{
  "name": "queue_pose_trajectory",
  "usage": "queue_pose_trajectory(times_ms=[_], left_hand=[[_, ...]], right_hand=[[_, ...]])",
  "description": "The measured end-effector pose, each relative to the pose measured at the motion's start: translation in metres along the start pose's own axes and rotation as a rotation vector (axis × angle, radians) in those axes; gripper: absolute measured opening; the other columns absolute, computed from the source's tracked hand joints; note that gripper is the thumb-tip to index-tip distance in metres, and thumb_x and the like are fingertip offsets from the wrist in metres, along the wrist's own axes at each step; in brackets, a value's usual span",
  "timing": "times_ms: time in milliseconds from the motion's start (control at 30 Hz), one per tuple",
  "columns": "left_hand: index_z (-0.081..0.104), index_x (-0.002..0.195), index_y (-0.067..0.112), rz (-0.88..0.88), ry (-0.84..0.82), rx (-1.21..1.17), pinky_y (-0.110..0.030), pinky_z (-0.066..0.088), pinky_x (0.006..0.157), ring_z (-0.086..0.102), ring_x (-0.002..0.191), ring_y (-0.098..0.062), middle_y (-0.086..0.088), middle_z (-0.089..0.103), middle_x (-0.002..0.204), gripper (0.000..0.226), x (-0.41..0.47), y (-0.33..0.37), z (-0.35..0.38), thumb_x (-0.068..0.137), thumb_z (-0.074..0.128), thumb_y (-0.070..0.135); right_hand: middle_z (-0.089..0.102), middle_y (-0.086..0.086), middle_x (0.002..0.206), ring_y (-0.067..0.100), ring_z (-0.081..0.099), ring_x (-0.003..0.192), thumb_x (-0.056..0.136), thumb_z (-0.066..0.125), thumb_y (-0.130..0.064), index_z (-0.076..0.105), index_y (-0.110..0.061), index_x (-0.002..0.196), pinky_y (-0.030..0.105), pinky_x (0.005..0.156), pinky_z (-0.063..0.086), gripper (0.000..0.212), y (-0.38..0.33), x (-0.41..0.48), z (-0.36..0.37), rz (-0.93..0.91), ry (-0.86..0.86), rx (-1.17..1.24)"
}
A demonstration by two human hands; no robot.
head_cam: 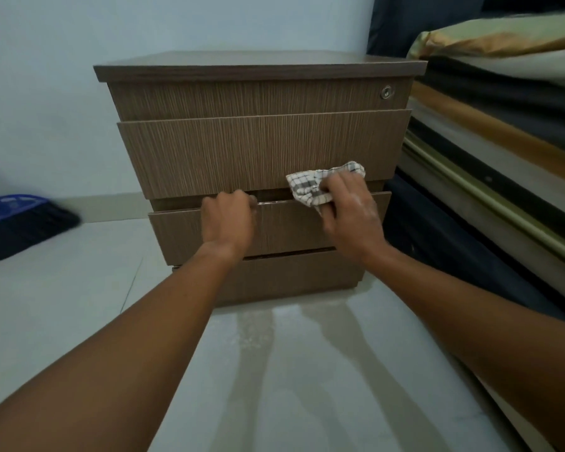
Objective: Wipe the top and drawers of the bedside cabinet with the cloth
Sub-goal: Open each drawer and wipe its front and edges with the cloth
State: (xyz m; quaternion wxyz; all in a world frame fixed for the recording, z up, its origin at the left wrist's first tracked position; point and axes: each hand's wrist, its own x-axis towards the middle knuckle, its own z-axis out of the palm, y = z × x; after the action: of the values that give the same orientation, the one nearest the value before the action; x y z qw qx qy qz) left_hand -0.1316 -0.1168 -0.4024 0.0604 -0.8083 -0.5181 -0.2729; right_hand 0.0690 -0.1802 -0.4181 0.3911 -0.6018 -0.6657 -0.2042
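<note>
A brown wood-grain bedside cabinet (258,141) stands on the floor in front of me, with a flat top (261,62) and stacked drawers; a round lock (386,92) sits at its upper right. My left hand (229,220) grips the top edge of the lower middle drawer (284,230), fingers curled into the gap. My right hand (349,213) holds a white checked cloth (317,184) against the lower right of the large upper drawer (242,154). The large upper drawer juts forward a little.
A bed (503,132) with stacked mattresses and bedding runs along the right, close to the cabinet's side. A blue and black broom head (17,220) lies on the pale tiled floor (79,305) at the left. A light wall (79,93) stands behind.
</note>
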Motion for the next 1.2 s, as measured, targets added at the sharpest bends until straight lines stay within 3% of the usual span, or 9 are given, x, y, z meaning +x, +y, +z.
queue_pose_trajectory(times_ms=[133, 300, 533, 733, 833, 900, 1033, 1100, 1200], left_hand=[[0.076, 0.112, 0.025, -0.013, -0.037, -0.021, -0.038, 0.051, 0.08, 0.071, 0.095, -0.026, -0.005, 0.077, 0.101, 0.024, -0.005, 0.004, -0.015, 0.099, 0.057, 0.024], [0.077, 0.108, 0.024, -0.019, -0.095, -0.064, -0.041, 0.055, 0.084, 0.071, 0.097, -0.028, -0.005, 0.077, 0.104, 0.019, -0.004, 0.003, -0.021, 0.095, 0.063, 0.025], [0.078, 0.1, 0.022, -0.008, -0.105, -0.063, -0.045, 0.059, 0.077, 0.072, 0.09, -0.028, -0.006, 0.077, 0.099, 0.016, 0.001, 0.008, -0.02, 0.092, 0.067, 0.032], [0.079, 0.095, 0.02, -0.006, -0.083, 0.006, -0.045, 0.057, 0.077, 0.07, 0.091, -0.035, -0.012, 0.076, 0.094, 0.021, 0.008, 0.015, -0.017, 0.087, 0.072, 0.039], [0.079, 0.094, 0.018, -0.017, -0.084, 0.002, -0.046, 0.058, 0.078, 0.07, 0.09, -0.036, -0.013, 0.075, 0.094, 0.024, 0.009, 0.017, -0.016, 0.086, 0.073, 0.04], [0.079, 0.094, 0.017, -0.02, -0.079, -0.018, -0.047, 0.058, 0.077, 0.07, 0.09, -0.035, -0.013, 0.075, 0.093, 0.025, 0.007, 0.017, -0.018, 0.086, 0.073, 0.04], [0.079, 0.094, 0.015, -0.011, -0.07, -0.03, -0.046, 0.058, 0.077, 0.071, 0.09, -0.033, -0.012, 0.076, 0.092, 0.025, 0.005, 0.017, -0.02, 0.087, 0.072, 0.039], [0.079, 0.095, 0.015, -0.013, -0.067, -0.042, -0.046, 0.058, 0.077, 0.071, 0.09, -0.033, -0.011, 0.076, 0.091, 0.026, 0.004, 0.016, -0.021, 0.087, 0.072, 0.039], [0.079, 0.096, 0.014, -0.002, -0.055, -0.049, -0.045, 0.058, 0.075, 0.071, 0.088, -0.031, -0.01, 0.076, 0.09, 0.026, 0.002, 0.016, -0.02, 0.089, 0.071, 0.038]], right_hand=[[0.055, 0.004, 0.109, 0.021, 0.048, 0.1, 0.09, 0.056, -0.02, 0.057, -0.016, 0.111, 0.04, 0.083, 0.046, 0.022, -0.024, -0.006, 0.015, -0.095, -0.093, -0.074], [0.058, -0.002, 0.125, 0.024, 0.046, 0.107, 0.094, 0.049, -0.038, 0.048, -0.024, 0.144, 0.044, 0.086, 0.034, 0.051, -0.034, -0.013, 0.051, -0.146, -0.169, -0.274], [0.06, -0.002, 0.106, 0.022, 0.043, 0.105, 0.088, 0.05, -0.04, 0.063, -0.025, 0.116, 0.039, 0.083, 0.025, 0.035, 0.023, -0.026, 0.056, -0.014, 0.015, -0.289], [0.055, 0.006, 0.135, 0.027, 0.037, 0.13, 0.091, 0.043, -0.038, 0.06, -0.022, 0.117, 0.046, 0.101, 0.026, 0.036, 0.071, -0.04, 0.051, 0.451, 0.223, -0.253], [0.036, 0.007, 0.156, 0.03, 0.032, 0.143, 0.096, 0.036, -0.034, 0.05, -0.022, 0.138, 0.054, 0.115, 0.031, 0.046, 0.051, -0.036, 0.061, 0.768, 0.425, 0.034], [0.03, 0.006, 0.16, 0.027, 0.031, 0.145, 0.099, 0.036, -0.032, 0.042, -0.028, 0.147, 0.053, 0.116, 0.032, 0.048, 0.03, -0.028, 0.066, 0.924, 0.559, 0.231], [0.029, 0.004, 0.161, 0.024, 0.028, 0.146, 0.104, 0.035, -0.032, 0.03, -0.034, 0.153, 0.047, 0.121, 0.019, 0.05, 0.013, -0.01, 0.07, 1.205, 0.676, 0.304], [0.033, 0.006, 0.158, 0.025, 0.039, 0.139, 0.106, 0.032, -0.032, 0.027, -0.031, 0.155, 0.043, 0.114, 0.032, 0.05, 0.011, -0.014, 0.073, 1.419, 0.702, 0.427], [0.054, 0.009, 0.143, 0.025, 0.061, 0.101, 0.109, 0.025, -0.033, 0.013, -0.035, 0.159, 0.029, 0.08, 0.041, 0.051, -0.002, -0.027, 0.07, 1.61, 0.623, 0.717]])
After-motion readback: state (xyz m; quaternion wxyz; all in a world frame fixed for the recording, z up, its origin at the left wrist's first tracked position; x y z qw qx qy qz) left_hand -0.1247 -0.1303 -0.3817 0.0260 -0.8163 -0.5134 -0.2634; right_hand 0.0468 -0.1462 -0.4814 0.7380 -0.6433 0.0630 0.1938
